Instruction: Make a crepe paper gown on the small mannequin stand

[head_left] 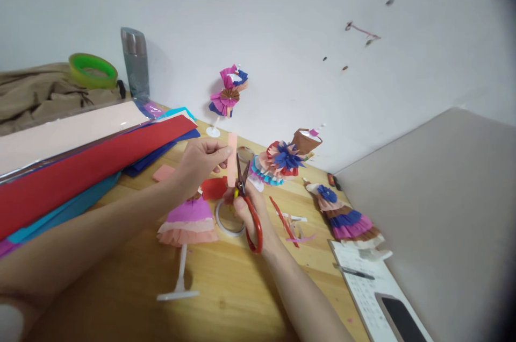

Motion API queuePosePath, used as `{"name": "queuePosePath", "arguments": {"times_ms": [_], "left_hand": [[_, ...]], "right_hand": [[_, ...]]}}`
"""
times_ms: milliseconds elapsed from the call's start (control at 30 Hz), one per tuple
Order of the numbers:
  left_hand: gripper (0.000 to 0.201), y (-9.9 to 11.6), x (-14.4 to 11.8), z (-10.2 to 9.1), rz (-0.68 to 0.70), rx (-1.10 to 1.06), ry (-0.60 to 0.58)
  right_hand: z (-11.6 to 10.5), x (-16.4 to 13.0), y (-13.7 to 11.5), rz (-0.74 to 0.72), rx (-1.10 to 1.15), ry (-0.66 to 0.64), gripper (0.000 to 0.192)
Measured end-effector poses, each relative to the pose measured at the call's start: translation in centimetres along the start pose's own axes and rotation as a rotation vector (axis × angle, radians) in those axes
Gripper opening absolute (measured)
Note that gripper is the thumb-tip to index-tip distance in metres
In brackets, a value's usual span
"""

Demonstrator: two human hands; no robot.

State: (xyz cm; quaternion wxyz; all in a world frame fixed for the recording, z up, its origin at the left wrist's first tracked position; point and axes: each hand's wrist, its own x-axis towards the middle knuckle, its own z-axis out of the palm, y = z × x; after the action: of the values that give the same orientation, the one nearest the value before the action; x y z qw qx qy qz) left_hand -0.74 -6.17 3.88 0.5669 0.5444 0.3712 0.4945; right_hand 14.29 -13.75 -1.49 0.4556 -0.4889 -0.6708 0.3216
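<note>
My left hand [197, 164] pinches a narrow peach paper strip [232, 156] between thumb and fingers, holding it upright. My right hand [258, 205] is closed around red-handled scissors [256, 229]. Their blades point up, slightly apart, beside the strip's right edge; I cannot tell whether they touch it. Below my hands, a small dress form [189, 223] in a tiered purple, cream and peach paper skirt stands on a white base, its top partly hidden. A red paper piece [215, 188] and a roll of tape [226, 223] lie close behind it.
Long folded coloured papers [97, 156] cover the left side. Two more dressed forms, one pink [226, 97] and one brown-topped [286, 156], stand near the wall. Paper scraps [292, 223], a lying paper dress [349, 218] and a phone [401, 318] are at right. A bottle [136, 62] stands back left.
</note>
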Motion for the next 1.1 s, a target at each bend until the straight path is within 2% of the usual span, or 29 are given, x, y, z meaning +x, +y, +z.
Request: {"name": "queuePosePath", "arguments": {"times_ms": [200,367,433,767,933,1100], "left_hand": [[0.023,-0.3,0.2,-0.1,-0.028,-0.049,-0.057],[0.026,-0.7,0.3,-0.2,-0.124,-0.161,-0.176],[0.026,-0.8,0.3,-0.1,-0.140,-0.169,-0.190],[0.022,-1.2,-0.3,0.4,-0.170,-0.146,-0.151],[0.020,-1.4,-0.2,0.6,-0.139,-0.098,-0.085],[0.019,-1.4,-0.4,1.0,-0.160,-0.026,-0.045]], "right_hand": [[-0.2,0.1,1.0,-0.009,-0.029,-0.013,0.048],[-0.5,0.3,0.7,-0.020,-0.052,-0.004,0.053],[-0.4,0.4,0.5,-0.024,-0.062,-0.014,0.054],[0.4,0.6,-0.2,-0.079,-0.080,0.017,0.050],[0.4,0.4,-0.2,-0.045,-0.113,0.026,0.056],[0.7,0.3,0.2,-0.001,-0.171,0.064,0.052]]}}
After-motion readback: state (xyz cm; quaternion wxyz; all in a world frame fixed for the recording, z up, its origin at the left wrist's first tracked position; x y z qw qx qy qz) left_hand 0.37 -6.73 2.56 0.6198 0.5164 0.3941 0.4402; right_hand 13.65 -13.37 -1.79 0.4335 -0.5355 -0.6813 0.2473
